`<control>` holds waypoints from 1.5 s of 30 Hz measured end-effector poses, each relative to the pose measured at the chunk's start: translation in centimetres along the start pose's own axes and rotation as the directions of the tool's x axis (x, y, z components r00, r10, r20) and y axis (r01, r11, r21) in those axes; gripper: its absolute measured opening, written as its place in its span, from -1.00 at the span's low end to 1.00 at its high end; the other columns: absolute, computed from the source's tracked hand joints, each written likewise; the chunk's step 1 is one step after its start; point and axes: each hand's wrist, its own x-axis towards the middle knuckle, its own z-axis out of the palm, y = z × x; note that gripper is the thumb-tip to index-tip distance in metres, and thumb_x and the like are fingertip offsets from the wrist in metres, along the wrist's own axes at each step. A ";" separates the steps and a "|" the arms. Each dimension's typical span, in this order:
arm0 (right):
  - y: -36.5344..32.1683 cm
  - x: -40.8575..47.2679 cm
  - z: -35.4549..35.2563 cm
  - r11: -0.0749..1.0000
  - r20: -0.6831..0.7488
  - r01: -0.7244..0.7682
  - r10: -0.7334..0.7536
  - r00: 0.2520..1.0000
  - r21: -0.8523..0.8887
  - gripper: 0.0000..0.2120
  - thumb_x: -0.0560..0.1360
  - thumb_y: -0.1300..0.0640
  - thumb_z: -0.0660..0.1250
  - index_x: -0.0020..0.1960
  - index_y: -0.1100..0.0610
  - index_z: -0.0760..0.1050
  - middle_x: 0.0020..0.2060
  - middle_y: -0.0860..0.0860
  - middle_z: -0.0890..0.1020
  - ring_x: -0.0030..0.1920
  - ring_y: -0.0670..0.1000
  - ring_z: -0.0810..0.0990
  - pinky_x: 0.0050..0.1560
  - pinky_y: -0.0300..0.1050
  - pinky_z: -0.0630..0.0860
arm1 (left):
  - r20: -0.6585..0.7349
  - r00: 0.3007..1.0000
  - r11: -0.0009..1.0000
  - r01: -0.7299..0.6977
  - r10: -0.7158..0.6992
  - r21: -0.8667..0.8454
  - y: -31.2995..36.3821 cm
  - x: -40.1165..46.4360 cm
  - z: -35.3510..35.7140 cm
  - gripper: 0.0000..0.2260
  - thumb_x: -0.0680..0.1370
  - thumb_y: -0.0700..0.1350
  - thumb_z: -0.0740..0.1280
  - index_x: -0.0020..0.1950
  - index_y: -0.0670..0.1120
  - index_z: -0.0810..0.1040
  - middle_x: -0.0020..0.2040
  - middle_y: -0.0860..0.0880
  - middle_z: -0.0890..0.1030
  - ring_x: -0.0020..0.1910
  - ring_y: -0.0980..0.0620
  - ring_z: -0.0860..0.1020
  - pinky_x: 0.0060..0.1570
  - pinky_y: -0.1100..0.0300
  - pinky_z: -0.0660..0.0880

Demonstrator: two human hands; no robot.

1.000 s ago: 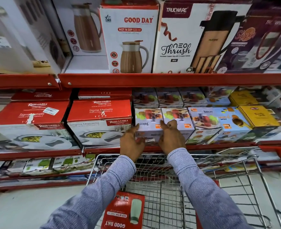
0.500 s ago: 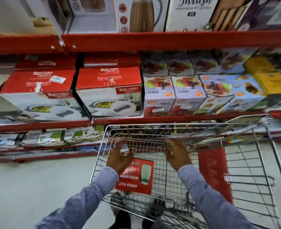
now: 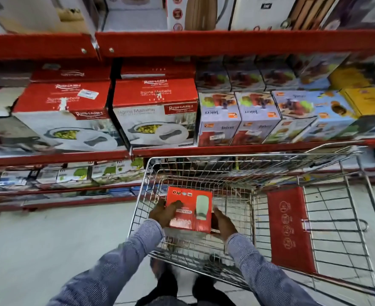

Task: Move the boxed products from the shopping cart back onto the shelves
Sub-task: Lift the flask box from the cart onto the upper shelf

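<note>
Red box (image 3: 189, 209) inside wire shopping cart (image 3: 251, 164), low in basket, near 6 o'clock of view. Left hand (image 3: 163, 214) grips box's left edge, thumb on top face; right hand (image 3: 223, 224) clasps right edge. Juicer boxes (image 3: 239, 118) on shelf (image 3: 248, 149) at 12 o'clock from cart.

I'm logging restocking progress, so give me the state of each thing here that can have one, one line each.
red box: inside the cart, gripped on both sides, not yet shelved.
left hand: closed on the box's left edge.
right hand: closed on the box's right edge.
shopping cart: parked at the shelves, no other box visible in the basket.
juicer boxes: shelved, upright, side by side.
red seat flap: folded flat.
</note>
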 end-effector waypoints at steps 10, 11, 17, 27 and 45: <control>-9.3 -9.4 -0.9 0.775 -0.135 0.631 -0.630 0.765 -0.039 -0.78 0.47 -0.10 0.32 -0.14 0.01 0.65 -0.20 -0.01 0.73 -0.06 0.15 0.70 -0.01 0.08 0.59 | -0.153 0.885 0.886 -0.455 0.439 -0.089 10.1 -12.1 -5.0 -0.46 0.25 0.25 0.48 0.08 -0.07 0.65 -0.02 -0.10 0.76 -0.07 -0.12 0.73 0.07 -0.17 0.64; -10.5 -10.7 -0.8 0.737 -0.130 0.675 -0.672 0.729 -0.033 -0.78 0.48 -0.09 0.33 -0.11 0.03 0.65 -0.17 -0.01 0.74 -0.07 0.10 0.70 -0.03 0.02 0.58 | -0.159 0.854 0.858 -0.509 0.495 -0.061 11.2 -13.4 -5.5 -0.54 0.32 0.19 0.49 0.07 -0.07 0.65 -0.04 -0.08 0.76 -0.09 -0.09 0.74 0.07 -0.16 0.64; -16.8 -17.5 -0.6 0.491 -0.117 0.871 -0.867 0.485 -0.028 -0.72 0.45 -0.11 0.37 -0.08 0.10 0.65 -0.14 0.00 0.75 -0.09 0.01 0.72 -0.09 -0.09 0.60 | -0.276 0.661 0.689 -0.725 0.697 0.005 16.4 -20.6 -7.5 -0.51 0.27 0.16 0.56 0.10 -0.07 0.66 -0.12 -0.08 0.77 -0.24 0.02 0.75 -0.16 0.03 0.68; -26.1 -29.4 1.7 0.121 -0.112 0.990 -0.987 0.114 -0.065 -0.40 0.22 -0.45 0.36 -0.17 0.10 0.65 -0.20 0.15 0.73 -0.13 0.24 0.70 -0.10 0.31 0.61 | -0.468 0.261 0.310 -0.950 0.844 0.029 23.7 -30.6 -12.2 -0.51 0.20 0.24 0.57 -0.02 -0.04 0.73 -0.13 -0.01 0.78 -0.16 0.03 0.74 -0.09 0.01 0.65; -35.6 -33.6 7.4 0.030 0.043 0.998 -0.999 0.032 -0.052 -0.76 0.55 -0.01 0.29 0.10 0.05 0.66 -0.09 -0.10 0.74 -0.18 -0.31 0.68 -0.31 -0.52 0.48 | -0.494 0.135 0.188 -0.980 0.859 0.059 32.2 -32.1 -19.7 -0.75 0.50 0.06 0.41 0.15 0.05 0.62 -0.06 0.03 0.75 -0.11 0.10 0.73 0.03 -0.04 0.65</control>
